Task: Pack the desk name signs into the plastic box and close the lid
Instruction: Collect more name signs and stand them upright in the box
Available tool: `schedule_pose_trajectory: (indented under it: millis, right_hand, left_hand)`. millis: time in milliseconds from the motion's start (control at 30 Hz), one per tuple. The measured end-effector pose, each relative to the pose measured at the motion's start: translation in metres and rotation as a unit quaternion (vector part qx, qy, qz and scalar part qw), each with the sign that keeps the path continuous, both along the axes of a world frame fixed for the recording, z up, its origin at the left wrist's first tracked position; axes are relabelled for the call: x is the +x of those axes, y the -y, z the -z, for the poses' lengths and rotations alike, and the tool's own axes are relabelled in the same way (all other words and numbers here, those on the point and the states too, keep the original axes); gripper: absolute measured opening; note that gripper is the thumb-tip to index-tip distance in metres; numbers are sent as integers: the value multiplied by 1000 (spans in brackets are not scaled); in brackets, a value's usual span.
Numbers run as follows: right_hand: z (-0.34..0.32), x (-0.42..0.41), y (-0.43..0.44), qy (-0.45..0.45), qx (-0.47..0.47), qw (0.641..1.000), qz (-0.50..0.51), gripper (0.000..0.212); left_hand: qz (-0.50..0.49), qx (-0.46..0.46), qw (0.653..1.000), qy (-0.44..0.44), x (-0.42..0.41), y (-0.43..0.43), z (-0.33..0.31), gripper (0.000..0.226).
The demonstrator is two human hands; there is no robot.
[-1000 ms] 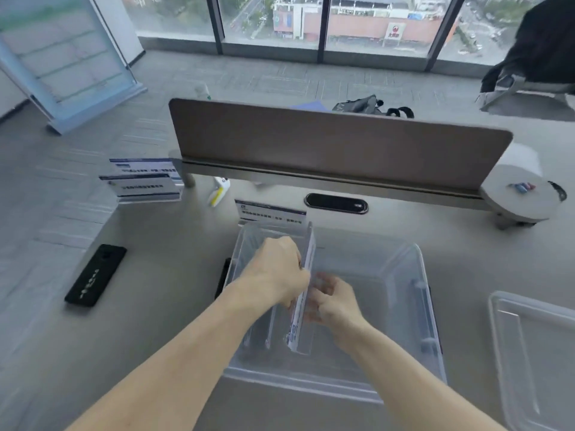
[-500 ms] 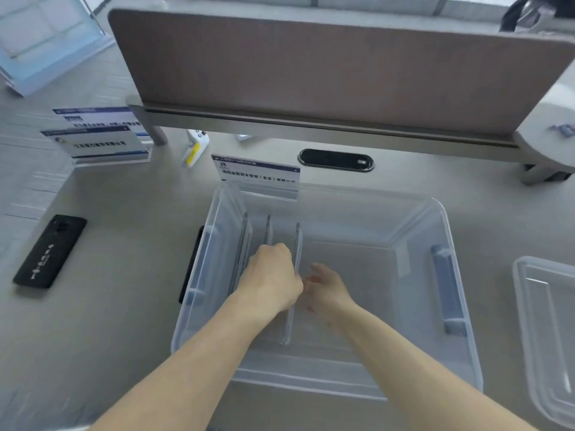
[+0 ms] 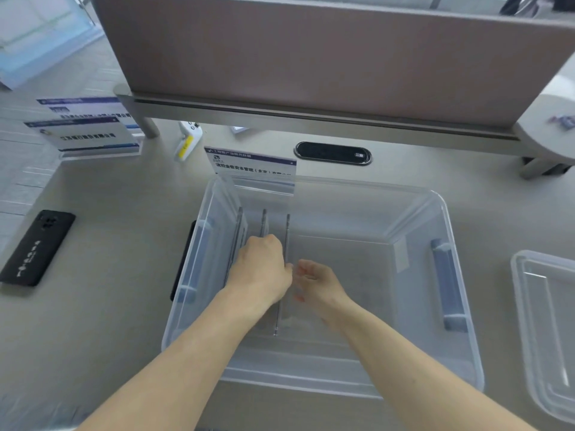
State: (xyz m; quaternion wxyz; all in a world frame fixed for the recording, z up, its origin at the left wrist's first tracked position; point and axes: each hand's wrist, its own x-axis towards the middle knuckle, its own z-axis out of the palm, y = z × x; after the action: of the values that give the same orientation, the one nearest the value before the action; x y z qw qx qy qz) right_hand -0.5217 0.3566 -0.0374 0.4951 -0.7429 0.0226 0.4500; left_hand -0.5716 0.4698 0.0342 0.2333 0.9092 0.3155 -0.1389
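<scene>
Inside the box (image 3: 448, 231), an upright sign (image 3: 286, 231) is gripped by the fisted left hand (image 3: 263, 272); the right hand (image 3: 317, 283) is held open beside it.

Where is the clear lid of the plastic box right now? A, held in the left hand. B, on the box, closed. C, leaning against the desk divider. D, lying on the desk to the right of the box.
D: the lid lies flat on the desk at the right edge of the view, apart from the open plastic box, while both hands are inside the box.
</scene>
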Motion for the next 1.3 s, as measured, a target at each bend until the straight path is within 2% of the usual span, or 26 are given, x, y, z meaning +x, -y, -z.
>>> schedule_pose_trajectory:
  millis: [33,133,433,600,700,967,1133,1300]
  right_hand:
    - [1,-1,0,1,-1,1000,-5,28]
    - [6,-1,-1,2,-7,1000,-8,50]
    - [19,1,1,4,3,1000,-10,53]
    - [5,1,3,18,0,1000,-25,57]
    - [-25,11,6,67,2,998,-10,50]
    - [-166,64,7,206,124,971,11,37]
    - [-225,87,-3,234,159,959,-3,28]
    - [-232,108,-23,241,149,959,-9,32]
  left_hand:
    - [-1,5,1000,2,0,0,0,49]
    - [-3,9,1000,9,-1,2,0,48]
    - [4,18,1000,13,-4,4,-2,44]
    - [4,21,1000,7,-5,4,-15,43]
    - [-14,-27,998,50,-3,-7,-36,50]
    - [-4,-35,974,225,17,-45,-154,18]
    - [-30,-6,971,237,19,-67,-205,18]
    - [-54,2,973,224,21,-101,-203,14]
